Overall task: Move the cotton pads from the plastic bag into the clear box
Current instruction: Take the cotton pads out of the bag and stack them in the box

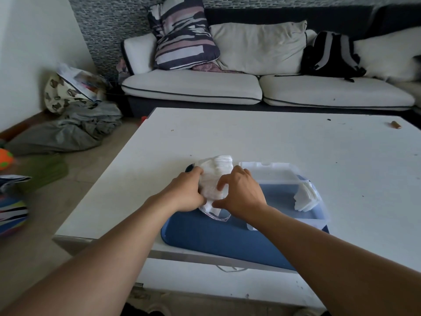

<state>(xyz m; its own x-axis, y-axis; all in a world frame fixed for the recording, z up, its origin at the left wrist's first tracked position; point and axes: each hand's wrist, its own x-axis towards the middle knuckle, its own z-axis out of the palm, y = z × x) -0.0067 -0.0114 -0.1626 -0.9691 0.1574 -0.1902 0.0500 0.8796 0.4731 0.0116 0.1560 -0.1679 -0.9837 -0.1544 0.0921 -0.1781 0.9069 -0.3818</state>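
Both hands close on the plastic bag (214, 179) from opposite sides. The left hand (186, 192) grips its left edge with curled fingers, and the right hand (239, 195) pinches its right side, thumb low near the bag's clear bottom corner. The bag sits between the two hands, bulging with white cotton pads (219, 166) that show above the knuckles. It is held over the far left part of a blue tray (205, 233) that lies on a white table (273, 137). Just right of the right hand, on the same tray, stands the clear box (284, 195), lid tipped back, with a stack of cotton pads leaning against its right wall. Beyond the table stands a sofa (193, 87) with cushions and a black backpack (330, 55).
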